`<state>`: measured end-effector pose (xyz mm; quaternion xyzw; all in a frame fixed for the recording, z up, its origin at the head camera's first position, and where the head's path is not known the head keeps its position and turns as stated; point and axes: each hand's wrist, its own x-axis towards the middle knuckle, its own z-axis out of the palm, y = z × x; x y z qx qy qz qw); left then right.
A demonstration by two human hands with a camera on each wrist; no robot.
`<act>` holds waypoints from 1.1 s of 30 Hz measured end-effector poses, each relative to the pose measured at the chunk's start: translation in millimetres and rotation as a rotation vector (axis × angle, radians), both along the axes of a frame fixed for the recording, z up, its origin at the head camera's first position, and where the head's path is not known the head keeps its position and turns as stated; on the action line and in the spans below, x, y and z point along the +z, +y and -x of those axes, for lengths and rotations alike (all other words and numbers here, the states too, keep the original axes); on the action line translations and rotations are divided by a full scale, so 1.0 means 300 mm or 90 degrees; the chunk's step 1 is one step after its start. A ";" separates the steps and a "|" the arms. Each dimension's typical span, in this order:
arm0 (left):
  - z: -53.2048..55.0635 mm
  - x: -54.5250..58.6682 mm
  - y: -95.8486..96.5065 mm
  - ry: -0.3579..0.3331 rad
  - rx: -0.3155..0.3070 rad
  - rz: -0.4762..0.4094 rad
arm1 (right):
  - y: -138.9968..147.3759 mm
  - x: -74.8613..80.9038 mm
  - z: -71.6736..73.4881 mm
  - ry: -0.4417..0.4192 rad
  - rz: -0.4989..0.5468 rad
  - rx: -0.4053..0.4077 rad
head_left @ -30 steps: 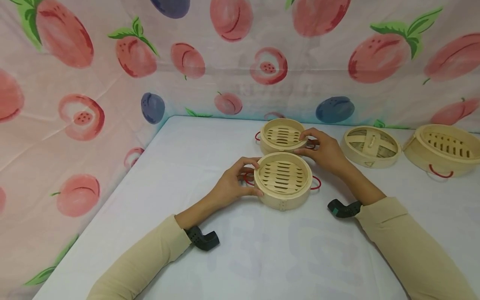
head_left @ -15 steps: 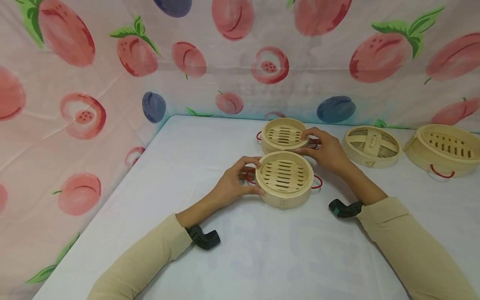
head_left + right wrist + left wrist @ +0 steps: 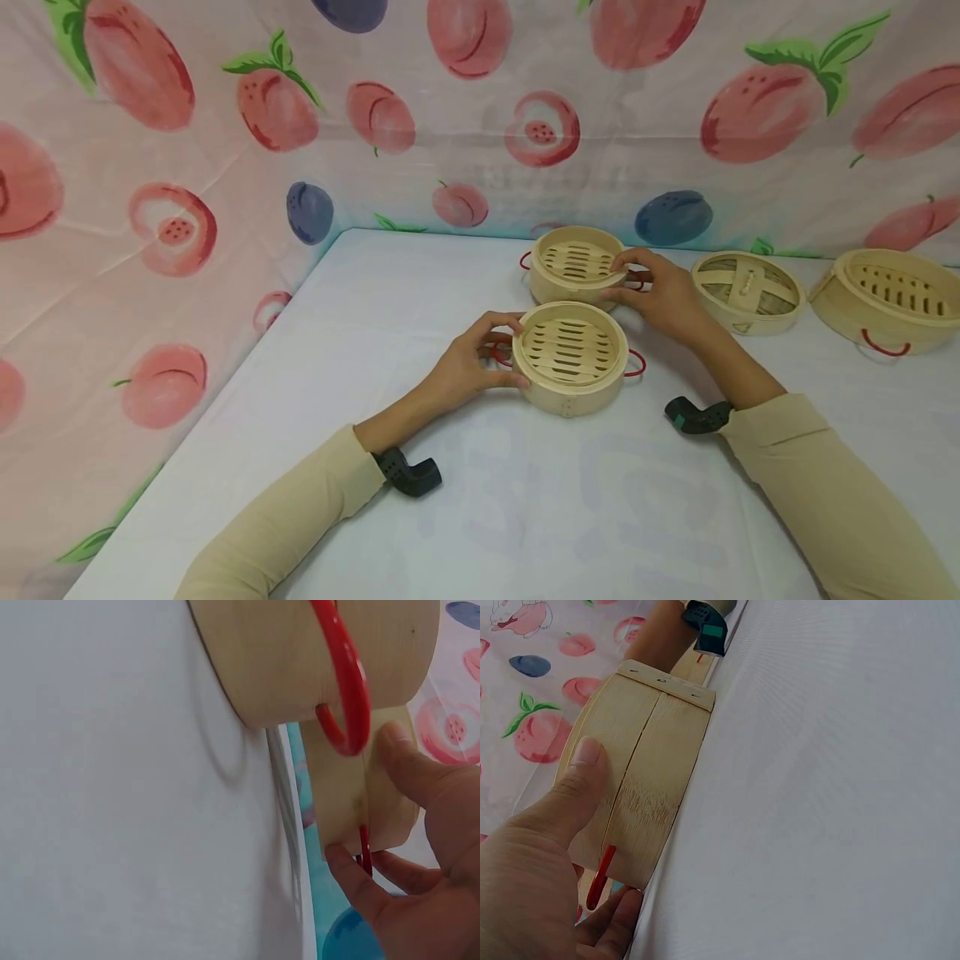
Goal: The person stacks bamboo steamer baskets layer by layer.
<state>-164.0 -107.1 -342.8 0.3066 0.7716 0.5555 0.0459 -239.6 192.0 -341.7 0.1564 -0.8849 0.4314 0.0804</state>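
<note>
Two round bamboo steamer baskets with slatted bases and red handles are one behind the other in the head view. My left hand (image 3: 471, 367) grips the left side of the front steamer basket (image 3: 570, 402), which rests on the table. In the left wrist view the thumb presses its bamboo wall (image 3: 649, 765), near a red handle (image 3: 601, 877). My right hand (image 3: 663, 297) holds the rear steamer basket (image 3: 566, 290) by its right side. The right wrist view shows thumb and fingers around that basket's wall (image 3: 341, 780), behind the front basket's red handle (image 3: 349, 682).
To the right stand a bamboo steamer lid (image 3: 742, 321) with crossed slats and a larger steamer basket (image 3: 862, 312) with a red handle. A fruit-printed cloth (image 3: 450, 133) hangs behind and left of the white table (image 3: 420, 533).
My right hand has moved the rear basket slightly up and away in the head view, opening more space from the front basket. The left hand and front basket stay nearly still.
</note>
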 end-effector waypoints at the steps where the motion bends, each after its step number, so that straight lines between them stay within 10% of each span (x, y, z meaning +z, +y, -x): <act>1: 0.000 0.000 -0.001 0.000 0.001 0.001 | 0.003 0.004 -0.002 -0.001 0.004 0.001; 33: 0.006 0.005 0.000 0.008 -0.002 0.004 | 0.036 0.121 -0.035 -0.029 -0.010 -0.035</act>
